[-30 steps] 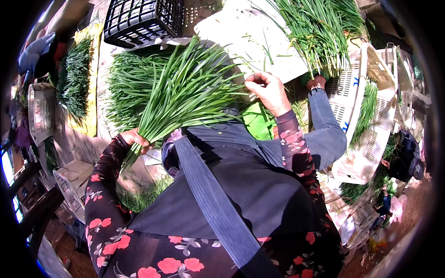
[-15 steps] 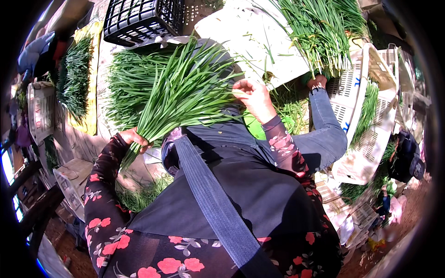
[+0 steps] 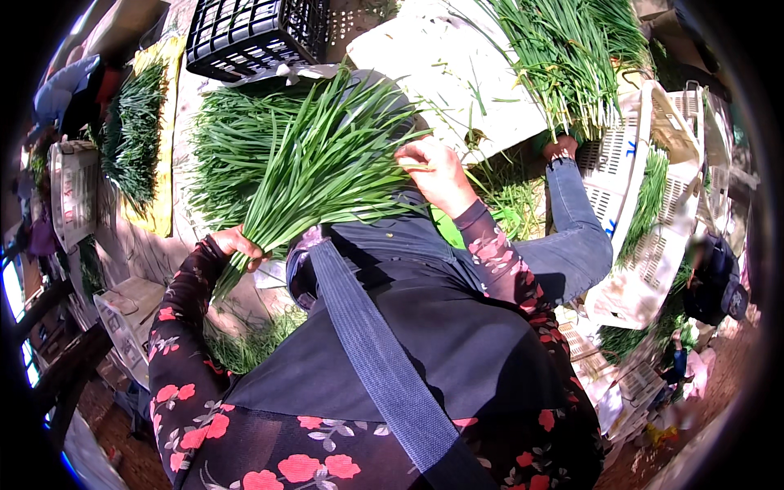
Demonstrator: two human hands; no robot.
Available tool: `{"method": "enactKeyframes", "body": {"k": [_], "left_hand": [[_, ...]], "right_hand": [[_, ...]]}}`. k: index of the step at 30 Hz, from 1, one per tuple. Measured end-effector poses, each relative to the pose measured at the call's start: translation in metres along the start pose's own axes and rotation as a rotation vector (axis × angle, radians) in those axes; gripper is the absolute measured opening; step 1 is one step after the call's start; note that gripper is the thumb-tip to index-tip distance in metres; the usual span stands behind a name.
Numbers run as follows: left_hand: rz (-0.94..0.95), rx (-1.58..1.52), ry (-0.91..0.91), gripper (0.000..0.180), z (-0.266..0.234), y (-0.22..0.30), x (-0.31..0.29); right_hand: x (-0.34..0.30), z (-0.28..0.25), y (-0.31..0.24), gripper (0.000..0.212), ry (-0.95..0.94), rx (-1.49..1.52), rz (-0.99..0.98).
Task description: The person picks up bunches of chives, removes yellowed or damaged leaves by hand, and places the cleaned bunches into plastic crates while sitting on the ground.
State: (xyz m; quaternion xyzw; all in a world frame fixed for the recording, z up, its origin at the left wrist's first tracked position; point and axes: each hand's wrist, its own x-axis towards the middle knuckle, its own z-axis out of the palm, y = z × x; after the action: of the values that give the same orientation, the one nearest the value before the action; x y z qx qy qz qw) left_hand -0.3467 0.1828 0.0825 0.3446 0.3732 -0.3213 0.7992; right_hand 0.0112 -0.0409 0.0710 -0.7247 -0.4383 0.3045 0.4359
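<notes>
I am at the sorting stage: my left hand (image 3: pixel 237 245) has its grip closed around the stem end of a bunch of green chives (image 3: pixel 314 167), and the leaves fan up and to the right above my lap. My right hand (image 3: pixel 437 171) rests on the leaf side of the fan, fingers curled into the blades; I cannot tell whether they pinch single leaves or only press against them. In my judgement, the next move calls for the left grip to stay firm at the stems while the right hand works along the leaves. My left forearm is bent and raised at my left side; my right arm reaches forward across my body. More chives lie on the white board (image 3: pixel 425 57) ahead and beside a black crate (image 3: pixel 245 33).
</notes>
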Motion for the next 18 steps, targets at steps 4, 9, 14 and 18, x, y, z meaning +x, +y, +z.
{"method": "enactKeyframes", "body": {"k": [4,9,14,18], "left_hand": [[0.013,0.038,-0.035,0.030,-0.007,-0.001,0.003],[0.013,0.036,-0.032,0.030,-0.009,-0.005,0.005],[0.001,0.063,-0.011,0.030,-0.006,-0.001,0.003],[-0.004,0.060,0.010,0.031,0.001,0.004,0.000]], "right_hand": [[-0.003,0.007,0.016,0.008,0.268,-0.192,-0.039],[-0.007,-0.011,0.001,0.009,0.134,0.062,0.059],[-0.005,-0.014,-0.009,0.015,0.092,-0.142,-0.150],[-0.005,-0.003,-0.008,0.007,0.073,-0.257,-0.170]]}}
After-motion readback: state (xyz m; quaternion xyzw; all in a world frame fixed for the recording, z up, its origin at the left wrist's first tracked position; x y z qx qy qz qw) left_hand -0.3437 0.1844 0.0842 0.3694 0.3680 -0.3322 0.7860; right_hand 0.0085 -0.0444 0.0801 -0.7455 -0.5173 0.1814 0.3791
